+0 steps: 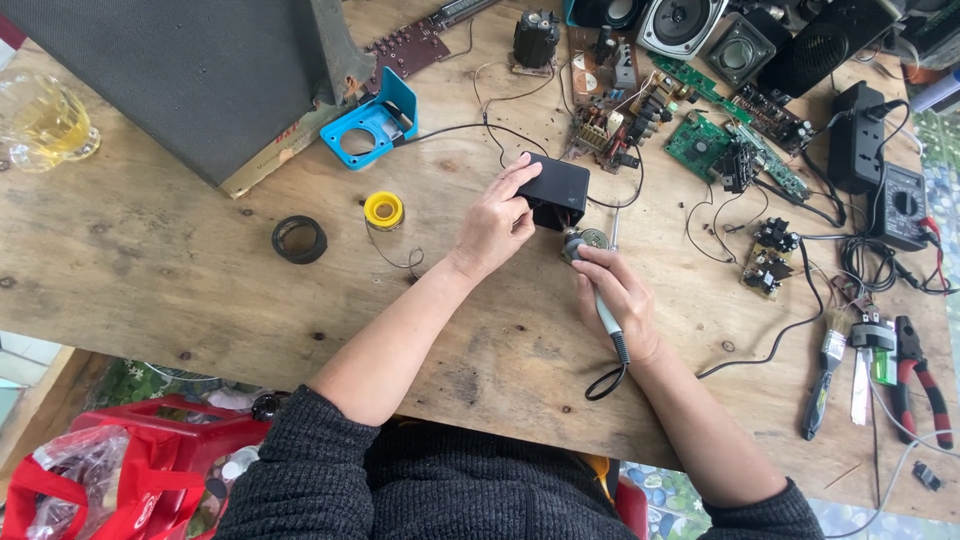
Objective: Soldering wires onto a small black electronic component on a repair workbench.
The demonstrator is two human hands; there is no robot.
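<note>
The wooden table [180, 270] is rough and knotted, and its left half lies mostly bare, so there is room on that side. The near edge runs just in front of the person's dark knitted sleeves. The right side and far edge are crowded: green circuit boards [700, 145], round speaker cones [685, 22], a black multimeter [900, 205] with tangled leads, and red-handled pliers [925, 385] near the right edge. A large grey fabric-covered speaker box [170, 80] fills the far left corner, with a pale glass mug [45, 120] beside it.

The left hand [495, 225] is closed around a small black plastic box [555, 190], matte and rectangular, held tilted just above the middle of the table; a thin black wire runs away from it. The right hand [620, 295] grips a soldering iron [607, 300] like a pen, its metal tip pointing up beside the box and its cord looping off below the wrist. A small round metal part [585, 240] sits between the two hands, touching the right fingers.

Left of the hands sit a yellow spool of solder [384, 210], a black rubber ring [299, 240] and a blue plastic bracket [370, 125].
</note>
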